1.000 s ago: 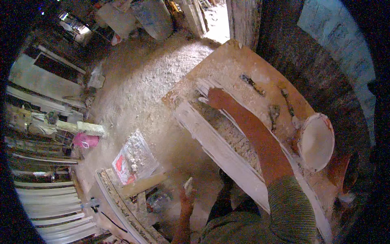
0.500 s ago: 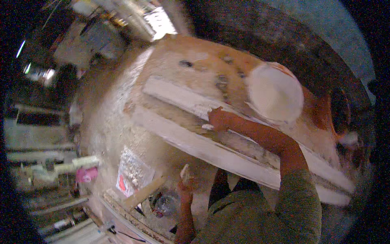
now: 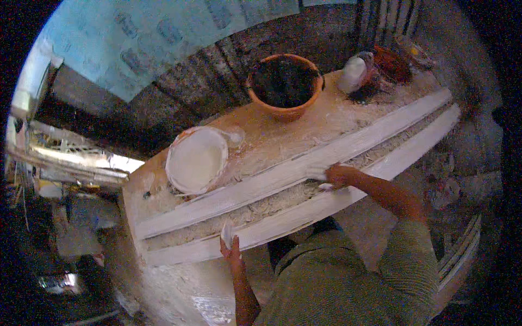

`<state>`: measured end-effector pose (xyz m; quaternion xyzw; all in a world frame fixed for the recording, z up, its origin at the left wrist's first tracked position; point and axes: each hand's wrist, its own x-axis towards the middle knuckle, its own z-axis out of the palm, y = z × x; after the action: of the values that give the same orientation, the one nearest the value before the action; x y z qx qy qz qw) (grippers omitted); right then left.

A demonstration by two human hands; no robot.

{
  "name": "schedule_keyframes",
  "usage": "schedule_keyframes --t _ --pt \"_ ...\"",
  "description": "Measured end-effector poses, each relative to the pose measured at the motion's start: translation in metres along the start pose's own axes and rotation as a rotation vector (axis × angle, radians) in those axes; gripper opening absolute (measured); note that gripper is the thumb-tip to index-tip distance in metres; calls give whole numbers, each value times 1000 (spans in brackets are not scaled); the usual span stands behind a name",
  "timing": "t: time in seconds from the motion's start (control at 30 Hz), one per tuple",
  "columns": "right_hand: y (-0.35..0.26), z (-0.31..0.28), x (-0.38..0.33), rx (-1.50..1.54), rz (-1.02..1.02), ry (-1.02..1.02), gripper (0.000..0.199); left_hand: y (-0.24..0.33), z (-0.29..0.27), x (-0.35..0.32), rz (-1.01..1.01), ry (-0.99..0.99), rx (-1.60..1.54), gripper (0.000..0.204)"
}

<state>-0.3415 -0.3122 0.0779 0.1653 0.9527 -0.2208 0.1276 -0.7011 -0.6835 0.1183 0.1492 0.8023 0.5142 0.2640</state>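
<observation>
So the right hand [image 3: 338, 175] is sitting curled down on a long white plaster moulding [image 3: 283, 176] that's lying lengthwise across the desk [image 3: 261, 141], fingers clenched around something small and pale pressed into the rough, crumbly channel between the moulding's two raised white rails, can't really make out what that small thing is. The left hand [image 3: 232, 251] is hanging down at the near edge of the same moulding, well apart from the right one, pinching a small flat white scraper-like piece [image 3: 227, 234] that's touching the near rail. Just beyond the moulding, up and over toward the left-hand side, a round shallow bowl of white plaster [image 3: 196, 159] is resting on the dusty desk. Farther back from the right hand an orange terracotta-coloured tub [image 3: 284, 84] with dark stuff inside is standing, and off to its right a whitish jug-like container [image 3: 352, 73] is lying next to a reddish-brown dish [image 3: 392, 62], both well away from either hand. The person's olive-green sleeve [image 3: 405, 252] is coming in from the lower edge.
</observation>
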Motion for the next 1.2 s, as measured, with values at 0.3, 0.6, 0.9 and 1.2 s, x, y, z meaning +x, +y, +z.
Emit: schedule_keyframes --t 0.3,0.6,0.9,1.2 --pt "15 59 -23 -126 841 463 60 74 44 70 576 -607 752 72" --pt "-173 41 140 179 630 416 51 45 -26 176 1013 -743 1079 56" --pt "-229 17 231 204 784 451 58 39 -16 212 1168 -981 1157 48" --pt "-103 -23 121 297 1213 446 64 69 54 199 1368 -1103 1259 52"
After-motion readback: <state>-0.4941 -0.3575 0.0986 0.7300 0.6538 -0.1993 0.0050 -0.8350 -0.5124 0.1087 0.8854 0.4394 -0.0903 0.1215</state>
